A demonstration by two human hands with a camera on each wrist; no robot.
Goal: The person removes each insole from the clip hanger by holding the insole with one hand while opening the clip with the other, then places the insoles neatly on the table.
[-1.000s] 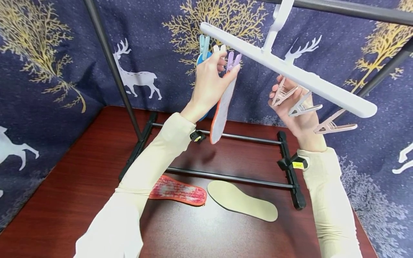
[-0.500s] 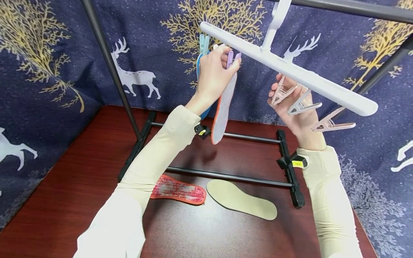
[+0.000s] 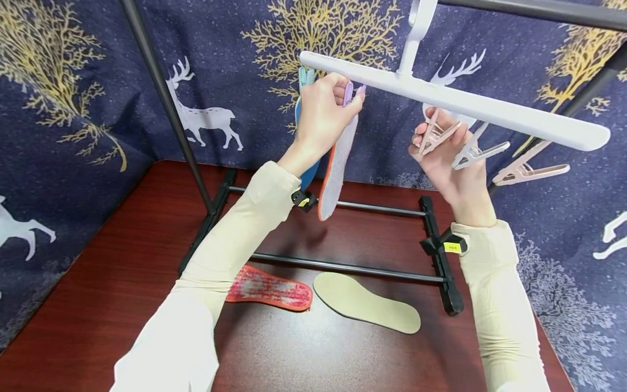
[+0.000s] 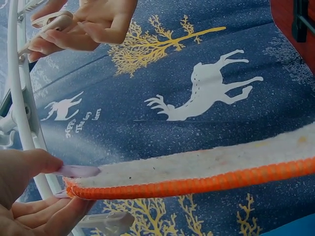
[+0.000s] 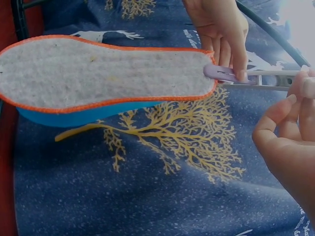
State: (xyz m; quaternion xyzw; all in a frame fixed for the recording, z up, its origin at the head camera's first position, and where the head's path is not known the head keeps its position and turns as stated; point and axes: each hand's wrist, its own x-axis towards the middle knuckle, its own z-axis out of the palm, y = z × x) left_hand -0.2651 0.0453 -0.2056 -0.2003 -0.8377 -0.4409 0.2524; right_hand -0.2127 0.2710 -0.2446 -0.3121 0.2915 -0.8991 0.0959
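My left hand (image 3: 323, 117) pinches a purple clip (image 5: 224, 73) on the white clip hanger (image 3: 465, 100). An insole (image 5: 108, 73) with a grey-white face and orange edge hangs down from this clip. Behind it hangs a blue insole (image 3: 308, 175), below a teal clip (image 3: 306, 77) at the hanger's left end. My right hand (image 3: 458, 163) is under the hanger's right half, its fingers and thumb curled at a pale pink clip (image 4: 53, 20). A grey-white clip (image 3: 475, 155) and another pink clip (image 3: 529, 171) hang farther right.
On the dark red table (image 3: 279, 354) lie a red patterned insole (image 3: 274, 291), partly behind the left sleeve, and a beige insole (image 3: 367, 305). A black rack post (image 3: 166, 103) rises at left. The rack's lower bars (image 3: 348, 267) cross the table. A patterned cloth (image 3: 210, 32) hangs behind.
The hanger has swung: its left end has dropped slightly and its right end has risen and moved right, clips with it. My left hand keeps its hold on the purple clip.
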